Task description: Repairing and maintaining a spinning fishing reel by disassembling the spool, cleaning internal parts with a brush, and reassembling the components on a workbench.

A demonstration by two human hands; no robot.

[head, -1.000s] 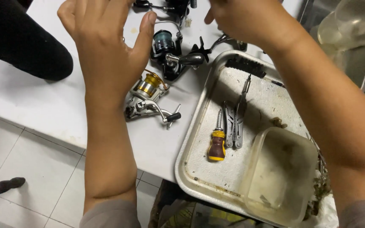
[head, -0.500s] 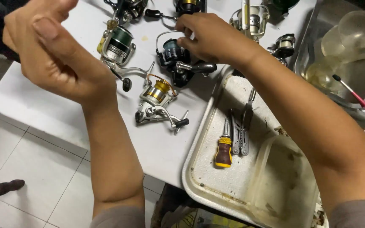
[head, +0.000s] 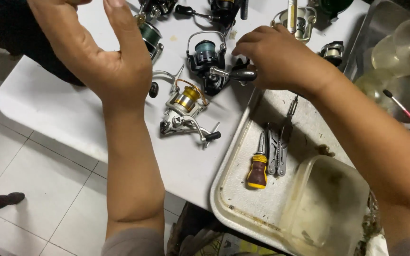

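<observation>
Head view, left to right: the left hand (head: 115, 71) has swung out to the left and now hangs above the white surface (head: 62, 114), fingers (head: 119, 23) loosely spread and holding nothing, where a second ago it was raised nearer the middle. Just right of it lies the silver reel with the gold spool (head: 186, 111), untouched, and beyond that the black reel with the blue-green spool (head: 209, 61). The right hand (head: 281, 59) has come down from the top edge and now rests at that black reel's handle (head: 238, 75), fingers curled over it; whether they actually grip it cannot be told. So the work has shifted onto the black reel. Farther right, the screwdriver (head: 258, 169) and folding multi-tool (head: 278, 151) lie unmoved in the stained tray (head: 243, 208).
</observation>
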